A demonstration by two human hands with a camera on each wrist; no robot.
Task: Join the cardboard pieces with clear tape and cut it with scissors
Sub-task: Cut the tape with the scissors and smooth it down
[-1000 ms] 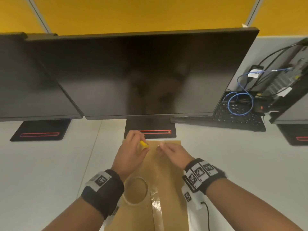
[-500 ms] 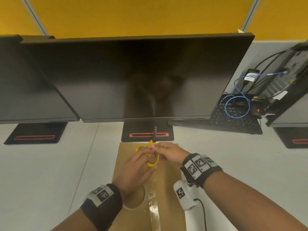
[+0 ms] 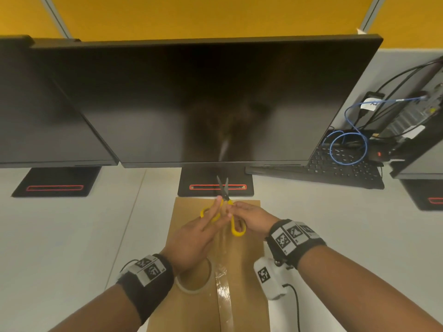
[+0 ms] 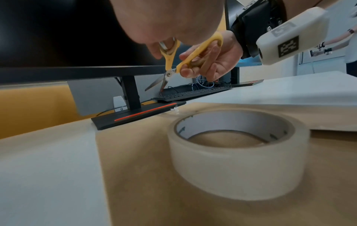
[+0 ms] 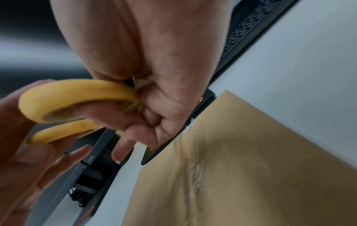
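Yellow-handled scissors (image 3: 236,230) hang above the far end of the brown cardboard (image 3: 247,255), blades slightly apart and pointing at the monitor stand. My left hand (image 3: 191,238) has a finger through the left handle loop (image 4: 170,58). My right hand (image 3: 251,219) grips the right handle with curled fingers (image 4: 216,61). A strip of clear tape (image 3: 224,295) runs along the seam between the cardboard pieces (image 5: 251,168). The tape roll (image 3: 194,281) lies flat on the cardboard under my left wrist, close up in the left wrist view (image 4: 237,152).
Two dark monitors (image 3: 215,104) stand just behind the cardboard, one stand base (image 3: 215,188) touching its far edge. A black keyboard (image 3: 335,168) with blue and black cables lies at the back right. White desk (image 3: 84,236) lies on both sides. A person stands far off (image 4: 349,45).
The scissors rose from the cardboard's far end and their blades parted. My left hand drew back towards me, and the right hand closed on the other handle.
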